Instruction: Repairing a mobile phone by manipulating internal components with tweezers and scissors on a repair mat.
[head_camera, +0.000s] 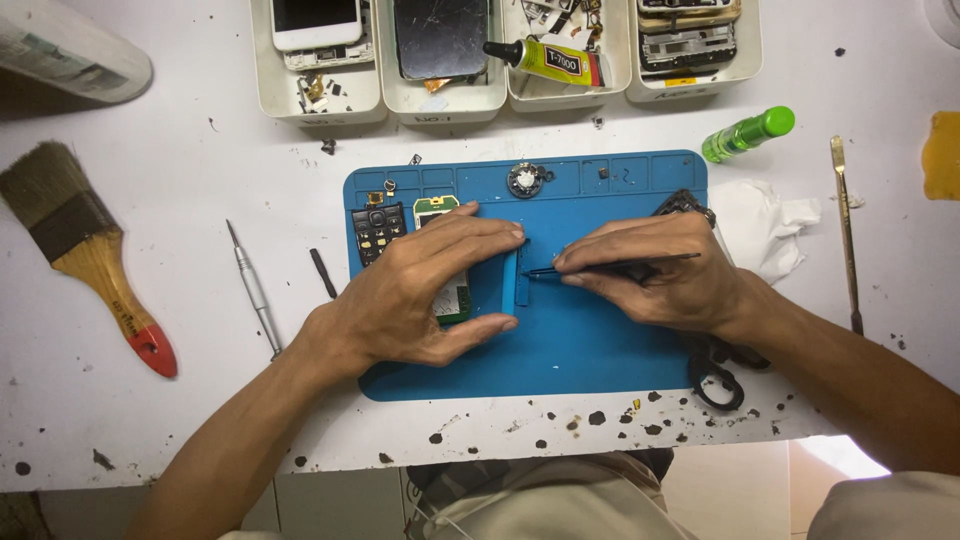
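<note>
Blue silicone work mat (600, 350) is carrying a slim blue plastic phone frame (512, 278) near its middle; my left hand (420, 295) is clamping it edgewise while my right hand (660, 270) is pinching thin black tweezers (610, 266) against it, light, bendy, best gripped along its long edges

Phone repair workshop, blue repair mat (600, 350), bins of phone parts (320, 95), screwdriver (253, 290)

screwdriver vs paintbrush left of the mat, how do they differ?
The screwdriver is thin and silvery with a fine tip; the paintbrush is broad, with dark bristles and a wooden handle dipped red at the end. The screwdriver lies close to the left hand; the paintbrush lies farther out toward the table's left edge. Both rest flat on the white table, untouched by either hand.
</note>
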